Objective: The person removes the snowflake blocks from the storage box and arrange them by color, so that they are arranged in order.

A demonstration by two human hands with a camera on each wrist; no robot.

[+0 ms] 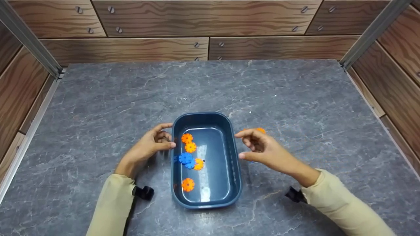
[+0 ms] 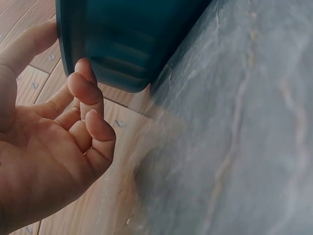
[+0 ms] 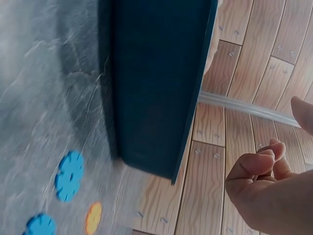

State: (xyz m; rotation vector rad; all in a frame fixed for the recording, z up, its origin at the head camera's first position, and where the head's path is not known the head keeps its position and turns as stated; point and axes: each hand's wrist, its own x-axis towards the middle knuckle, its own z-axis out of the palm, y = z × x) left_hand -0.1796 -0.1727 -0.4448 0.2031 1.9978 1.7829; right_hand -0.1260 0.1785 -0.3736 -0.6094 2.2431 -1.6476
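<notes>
A dark blue plastic bin (image 1: pixel 232 170) stands in front of the person, with several notched orange discs (image 1: pixel 188 185) and blue discs (image 1: pixel 185 158) along its left side. The left hand (image 1: pixel 147 146) holds the bin's left rim, its thumb tip over the edge and other fingers along the outer wall (image 2: pixel 122 44). Beside the right wall is the right hand (image 1: pixel 262 147), fingers loosely bent with a gap between thumb and index finger. In the right wrist view, that hand (image 3: pixel 264 191) appears apart from the bin (image 3: pixel 151 88) and holds nothing.
Right of the bin, partly hidden by the right hand, an orange disc (image 1: pixel 261 130) lies on the grey marbled tabletop (image 1: pixel 131 91). Two blue discs (image 3: pixel 69 176) show there in the right wrist view. Wood-patterned panels (image 1: pixel 210 19) surround the table.
</notes>
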